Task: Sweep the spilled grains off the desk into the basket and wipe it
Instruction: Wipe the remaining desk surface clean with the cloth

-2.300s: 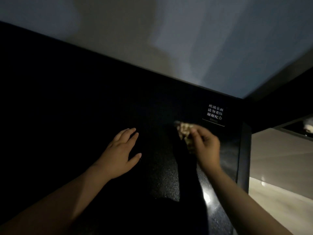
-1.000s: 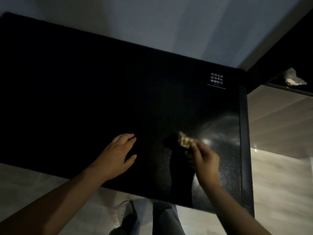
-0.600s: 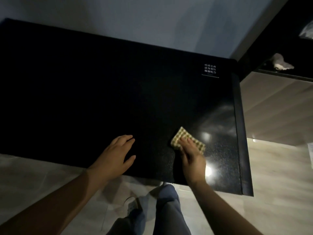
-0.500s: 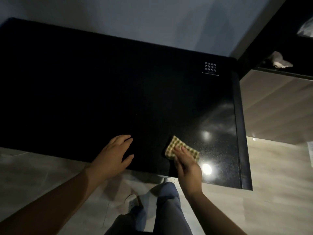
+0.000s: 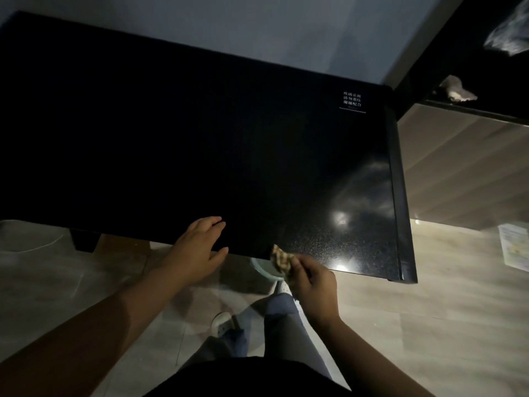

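Note:
The black glossy desk (image 5: 200,144) fills the upper middle of the dim view. My right hand (image 5: 313,282) pinches a checked yellow cloth (image 5: 282,259) just past the desk's near edge, bunched up. Under that edge, below the cloth, a slice of a pale green basket rim (image 5: 264,270) shows; the rest is hidden by my hand and the desk. My left hand (image 5: 197,253) rests flat with fingers spread on the desk's near edge. Fine specks glint on the desk near the right front; I cannot tell whether they are grains.
A white printed label (image 5: 352,101) sits at the desk's far right corner. A dark shelf unit (image 5: 486,67) with crumpled items stands to the right. A paper sheet (image 5: 515,247) lies on the wood floor. My legs and a shoe (image 5: 221,322) are below the desk.
My right hand has dragged the cloth toward me across the desk and off its near edge, bunching it. The view tilted down, and the basket rim and floor came into sight. The left hand stayed.

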A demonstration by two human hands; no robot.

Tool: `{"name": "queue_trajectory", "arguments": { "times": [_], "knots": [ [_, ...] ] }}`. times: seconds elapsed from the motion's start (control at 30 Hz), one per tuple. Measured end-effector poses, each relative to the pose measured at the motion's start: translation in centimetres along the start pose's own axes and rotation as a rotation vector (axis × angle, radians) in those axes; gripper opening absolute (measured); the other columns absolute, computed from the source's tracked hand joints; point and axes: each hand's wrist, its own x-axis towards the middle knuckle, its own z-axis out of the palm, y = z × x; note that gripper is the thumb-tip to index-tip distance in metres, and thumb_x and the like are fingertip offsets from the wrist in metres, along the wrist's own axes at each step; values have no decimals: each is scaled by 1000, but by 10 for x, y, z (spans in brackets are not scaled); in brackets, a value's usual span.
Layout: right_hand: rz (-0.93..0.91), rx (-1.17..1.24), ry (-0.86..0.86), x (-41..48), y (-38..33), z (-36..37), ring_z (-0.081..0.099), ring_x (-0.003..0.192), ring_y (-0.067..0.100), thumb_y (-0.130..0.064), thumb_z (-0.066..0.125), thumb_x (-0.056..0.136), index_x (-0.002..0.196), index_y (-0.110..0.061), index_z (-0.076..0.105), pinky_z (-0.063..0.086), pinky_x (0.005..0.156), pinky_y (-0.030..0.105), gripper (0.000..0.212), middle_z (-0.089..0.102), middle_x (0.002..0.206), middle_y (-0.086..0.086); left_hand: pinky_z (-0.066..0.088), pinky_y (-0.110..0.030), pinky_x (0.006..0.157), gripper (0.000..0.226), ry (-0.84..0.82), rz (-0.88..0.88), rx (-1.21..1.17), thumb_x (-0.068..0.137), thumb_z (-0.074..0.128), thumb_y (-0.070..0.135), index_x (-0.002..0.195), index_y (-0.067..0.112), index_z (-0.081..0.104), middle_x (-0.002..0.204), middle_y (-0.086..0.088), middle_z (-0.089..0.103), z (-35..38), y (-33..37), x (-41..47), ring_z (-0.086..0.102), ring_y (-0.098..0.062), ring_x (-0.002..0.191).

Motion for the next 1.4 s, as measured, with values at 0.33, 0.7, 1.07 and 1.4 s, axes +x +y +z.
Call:
{"name": "queue_trajectory", "arguments": {
  "times": [0.33,0.7,1.07,1.4],
  "knots": [
    [79,204,227,101,-64,-45,67,88,4,-22,56,95,101,-27,71,57,82,37,17,72,92,-11,22,-27,113,62,10,-4,-72,94,47,44,148,21,28,154,7,21,-28,7,32,17,-12,141],
    [18,200,234,220,-95,-93,65,89,4,-23,57,95,108,-18,70,55,79,28,19,68,87,-14,24,-30,115,62,60,-22,-78,94,47,46,148,21,28,154,8,20,-100,40,105,18,-10,141],
    [-10,119,250,351,-109,-83,62,79,-2,-19,56,96,112,-14,68,55,74,20,21,66,86,-11,24,-30,116,63,-37,-37,-76,94,47,45,149,23,25,154,8,20,-131,20,200,18,-9,140],
    [-77,-156,374,485,-105,-37,66,86,25,-15,55,94,109,-11,69,40,70,22,21,73,93,11,21,-30,117,65,-104,-1,-52,95,47,45,150,22,21,156,8,15,-153,-13,312,13,-9,142]
  ]
}}
